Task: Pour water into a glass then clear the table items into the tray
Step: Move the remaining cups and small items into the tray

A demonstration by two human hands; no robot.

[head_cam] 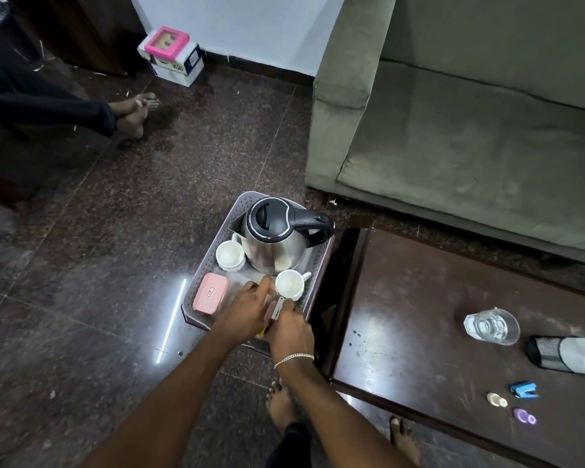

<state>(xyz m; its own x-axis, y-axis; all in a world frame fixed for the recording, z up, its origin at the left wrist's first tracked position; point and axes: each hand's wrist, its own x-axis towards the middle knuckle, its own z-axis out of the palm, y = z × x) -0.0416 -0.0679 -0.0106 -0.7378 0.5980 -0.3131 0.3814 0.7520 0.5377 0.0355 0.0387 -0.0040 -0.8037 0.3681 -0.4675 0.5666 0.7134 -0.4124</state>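
A grey perforated tray (217,220) sits on the dark floor left of the brown table (419,315). It holds a steel kettle (277,239) with a black lid, two white cups (230,254) (290,284) and a pink lidded box (210,293). Both hands reach over the tray's near end. My left hand (247,309) is spread, with its fingers beside the nearer cup. My right hand (289,327) grips a small flat metal item (277,307) just below that cup. A glass of water (492,327) stands on the table at the right.
Also on the table are a black-and-white pouch (561,354), a blue clip (523,389), a small cream piece (496,399) and a purple piece (524,416). A green sofa (470,130) stands behind. Another person's feet (134,113) and a pink-topped box (171,55) are far left.
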